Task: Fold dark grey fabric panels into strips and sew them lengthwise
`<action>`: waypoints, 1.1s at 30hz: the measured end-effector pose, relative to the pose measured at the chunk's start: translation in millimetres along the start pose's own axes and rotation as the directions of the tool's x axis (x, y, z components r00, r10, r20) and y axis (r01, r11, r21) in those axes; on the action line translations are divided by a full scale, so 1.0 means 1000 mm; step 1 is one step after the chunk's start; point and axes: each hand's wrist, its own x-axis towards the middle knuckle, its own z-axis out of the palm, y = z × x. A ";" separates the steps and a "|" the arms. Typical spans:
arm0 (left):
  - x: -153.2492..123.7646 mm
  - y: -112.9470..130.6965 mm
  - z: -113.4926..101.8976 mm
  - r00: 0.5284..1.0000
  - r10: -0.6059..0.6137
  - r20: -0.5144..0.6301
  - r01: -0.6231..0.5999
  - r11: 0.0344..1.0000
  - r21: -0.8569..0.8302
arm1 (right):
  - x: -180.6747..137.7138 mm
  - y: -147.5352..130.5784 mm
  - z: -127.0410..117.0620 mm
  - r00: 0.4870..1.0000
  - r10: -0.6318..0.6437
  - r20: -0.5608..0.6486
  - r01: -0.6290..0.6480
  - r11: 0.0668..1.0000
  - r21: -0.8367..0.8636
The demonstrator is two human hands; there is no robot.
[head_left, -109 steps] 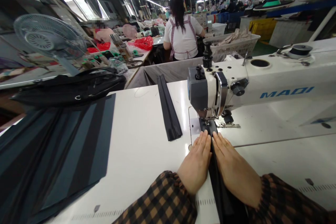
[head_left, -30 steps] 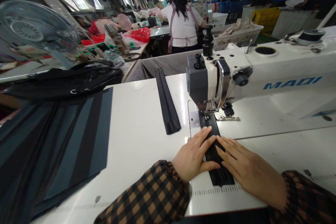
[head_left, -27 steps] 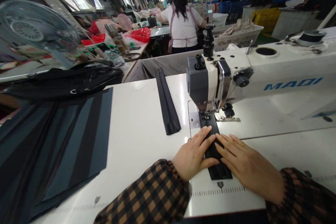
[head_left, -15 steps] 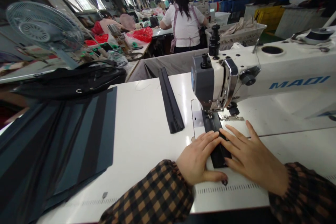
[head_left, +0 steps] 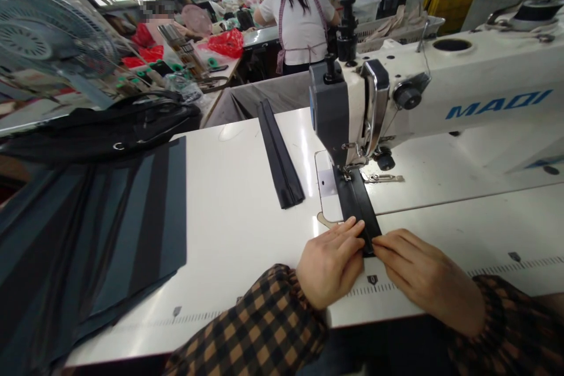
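A black strip [head_left: 357, 197] with a line along its middle lies on the machine bed, its far end under the presser foot [head_left: 346, 175] of a white sewing machine [head_left: 484, 100]. On the strip's left side near its close end, my left hand [head_left: 331, 261] is closed, fingertips together on top and thumb hidden. Pinching the right edge near that same end is my right hand [head_left: 425, 276], fingers drawn together. Left of the needle area, a second dark strip [head_left: 282, 158] of similar make lies flat, untouched.
Dark striped panels [head_left: 145, 217] are stacked at the table's left, with a black bag [head_left: 101, 129] behind them. A fan [head_left: 48, 35] stands far left. Beyond the grey cloth barrier [head_left: 264, 91], a co-worker [head_left: 304, 17] sits facing away. A scale runs along the front edge.
My right hand has gone from spread fingers lying flat to a pinch at the strip's edge. My left thumb has tucked in. The camera view has shifted slightly.
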 end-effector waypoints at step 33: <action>0.000 0.017 0.000 0.966 -0.255 -0.051 0.258 0.963 0.079 | 0.012 0.004 0.014 0.981 -0.195 -0.019 0.180 0.936 -0.302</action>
